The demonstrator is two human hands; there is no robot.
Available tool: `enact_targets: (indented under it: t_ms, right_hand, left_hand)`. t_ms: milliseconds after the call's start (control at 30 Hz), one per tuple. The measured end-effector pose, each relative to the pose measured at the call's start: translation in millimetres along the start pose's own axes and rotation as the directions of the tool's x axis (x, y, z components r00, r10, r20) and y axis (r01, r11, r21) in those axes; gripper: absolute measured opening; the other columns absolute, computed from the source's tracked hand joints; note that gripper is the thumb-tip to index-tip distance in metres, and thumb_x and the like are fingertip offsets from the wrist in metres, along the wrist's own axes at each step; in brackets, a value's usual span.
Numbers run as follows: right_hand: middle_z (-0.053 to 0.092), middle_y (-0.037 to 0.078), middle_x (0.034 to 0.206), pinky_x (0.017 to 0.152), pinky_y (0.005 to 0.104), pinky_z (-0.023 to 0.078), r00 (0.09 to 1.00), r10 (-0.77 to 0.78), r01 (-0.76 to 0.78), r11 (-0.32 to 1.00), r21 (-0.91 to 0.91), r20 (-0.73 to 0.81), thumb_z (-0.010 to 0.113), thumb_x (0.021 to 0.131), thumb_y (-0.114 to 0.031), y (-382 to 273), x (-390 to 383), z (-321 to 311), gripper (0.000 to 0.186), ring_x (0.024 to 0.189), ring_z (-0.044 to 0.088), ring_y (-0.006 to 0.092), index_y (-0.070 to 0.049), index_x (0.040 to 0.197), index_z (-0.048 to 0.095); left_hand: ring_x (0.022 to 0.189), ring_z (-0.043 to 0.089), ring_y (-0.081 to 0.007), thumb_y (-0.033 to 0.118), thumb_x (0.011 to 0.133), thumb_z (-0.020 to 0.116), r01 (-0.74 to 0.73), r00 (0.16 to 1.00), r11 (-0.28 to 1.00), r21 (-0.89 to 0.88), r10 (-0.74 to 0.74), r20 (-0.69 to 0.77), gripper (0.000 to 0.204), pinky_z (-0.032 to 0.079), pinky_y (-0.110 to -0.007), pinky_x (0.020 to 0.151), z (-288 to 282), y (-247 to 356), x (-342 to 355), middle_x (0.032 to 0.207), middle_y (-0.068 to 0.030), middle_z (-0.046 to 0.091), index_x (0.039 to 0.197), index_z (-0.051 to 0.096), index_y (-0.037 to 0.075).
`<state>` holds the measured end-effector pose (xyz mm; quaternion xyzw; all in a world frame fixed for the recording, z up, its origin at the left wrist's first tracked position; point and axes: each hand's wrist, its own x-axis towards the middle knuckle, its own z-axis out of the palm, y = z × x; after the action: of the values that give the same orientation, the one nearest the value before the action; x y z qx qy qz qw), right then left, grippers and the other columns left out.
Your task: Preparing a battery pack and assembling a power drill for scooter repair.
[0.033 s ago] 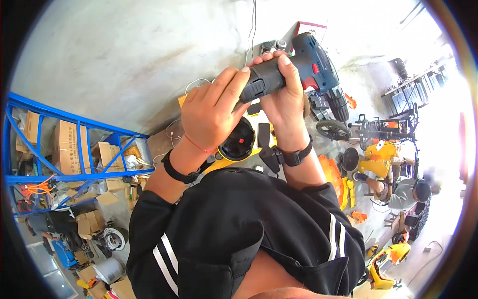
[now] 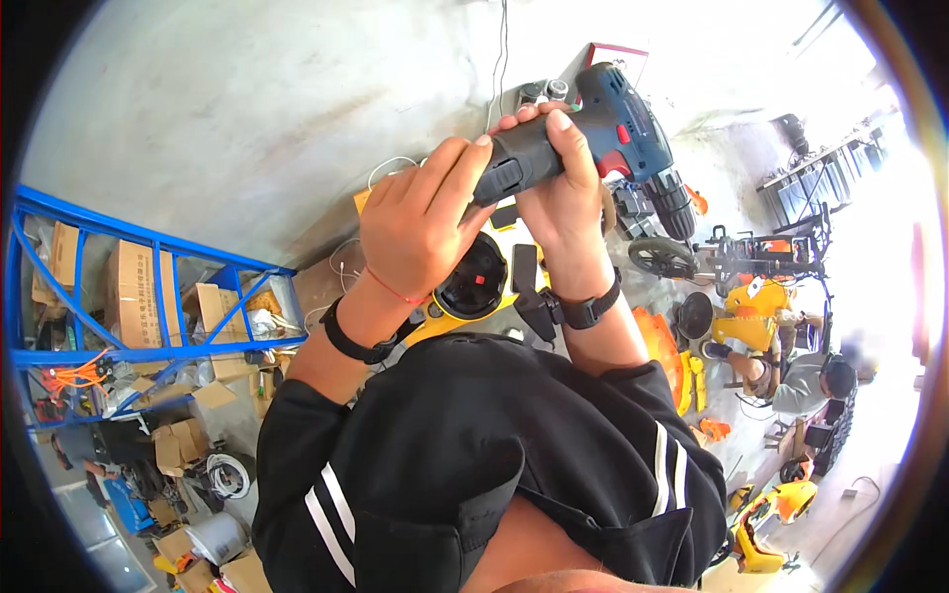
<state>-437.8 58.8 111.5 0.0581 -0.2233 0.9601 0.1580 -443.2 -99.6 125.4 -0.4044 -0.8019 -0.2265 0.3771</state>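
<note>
Between both hands, held up close in front of the chest: a cordless drill (image 2: 603, 124), dark blue body with red buttons, grey-black handle and battery end pointing to the left. Left hand (image 2: 420, 222) wrapped over the battery end, fingers (image 2: 463, 178) curled across the top, a thin red string and a black band on the wrist. Right hand (image 2: 563, 198) clamped on the handle from below, thumb (image 2: 561, 133) pressed up against the grip, a black wristwatch (image 2: 586, 308) just under it. Both hands closed on the same tool, touching each other at the handle. Black chuck (image 2: 672, 208) of the drill pointing away to the right and downward.

Directly under the hands, partly hidden by the wrists: a yellow part (image 2: 465, 311) with a round black cap (image 2: 473, 279) showing a small red dot. Beside the right wrist, a black block-shaped piece (image 2: 529, 292), its lower part covered by the black sleeves with white stripes.

Beyond the drill, to the right: a small wheel (image 2: 660, 257), orange plastic covers (image 2: 664, 341), a yellow toy-like vehicle body (image 2: 748, 318), and another person (image 2: 806, 381) sitting low on the floor, busy there. Further right, very bright and washed out, hard to read.

Left of the left hand, well apart: a blue metal rack (image 2: 148, 287) with cardboard boxes (image 2: 133, 282) on its shelves. Above the hands, bare grey concrete floor (image 2: 247, 109) with thin white cables (image 2: 390, 163) lying near the left fingers.
</note>
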Motion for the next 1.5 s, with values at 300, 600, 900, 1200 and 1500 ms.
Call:
enact_targets:
  t_ms: [300,600,900,1200,1500]
  right_hand:
    - [0.065,0.011,0.09,0.08,0.0342,0.054,0.977,0.053,-0.105,0.963,-0.249,-0.208,0.066,0.093,-0.017,-0.5,-5.2,19.7,0.021,0.089,0.067,0.0222,0.002,0.099,0.06]
    - [0.065,0.013,0.087,0.072,0.0357,0.056,0.93,0.066,-0.152,0.964,-0.216,-0.361,0.069,0.09,-0.015,12.2,4.2,16.2,0.024,0.081,0.067,0.0238,0.002,0.102,0.057]
    - [0.063,0.014,0.087,0.069,0.0382,0.055,0.884,0.175,-0.247,0.962,-0.117,-0.433,0.068,0.088,-0.013,25.5,25.0,-4.3,0.027,0.078,0.066,0.0272,0.003,0.105,0.054]
    - [0.064,0.013,0.086,0.064,0.0374,0.055,0.951,0.218,-0.295,0.853,-0.431,-0.219,0.069,0.085,-0.014,14.4,33.1,1.8,0.025,0.072,0.066,0.026,0.003,0.1,0.059]
    - [0.066,0.013,0.092,0.073,0.0359,0.051,0.831,0.536,0.065,0.166,-0.984,0.146,0.073,0.076,-0.035,-2.9,22.5,39.0,0.052,0.086,0.066,0.0211,0.006,0.106,0.059]
  left_hand:
    - [0.071,0.062,-0.0177,0.024,0.071,0.081,-0.189,0.982,0.976,0.105,0.187,0.025,0.051,0.05,-0.028,0.063,0.5,-20.5,-10.5,0.106,-0.0065,0.063,0.12,0.068,0.021]
    - [0.061,0.06,-0.0199,0.01,0.064,0.083,-0.016,0.998,0.998,-0.053,0.013,-0.064,0.051,0.049,-0.031,0.054,18.6,-20.1,-12.3,0.1,-0.0088,0.065,0.114,0.071,0.011]
    - [0.063,0.063,-0.0236,0.008,0.067,0.083,0.058,0.998,0.991,-0.117,-0.059,-0.005,0.048,0.051,-0.033,0.057,20.9,-20.2,-23.5,0.096,-0.0112,0.065,0.114,0.072,0.009]
    - [0.067,0.062,-0.0205,0.018,0.076,0.081,0.098,0.995,0.926,-0.365,-0.089,0.042,0.05,0.052,-0.03,0.059,12.7,-30.8,-41.4,0.1,-0.011,0.065,0.122,0.064,0.006]
    - [0.065,0.065,-0.0152,0.066,0.092,0.052,0.832,0.515,-0.144,-0.536,-0.158,0.842,0.075,0.054,-0.028,0.061,13.6,-77.8,-29.8,0.091,-0.0085,0.066,0.129,0.051,0.001]
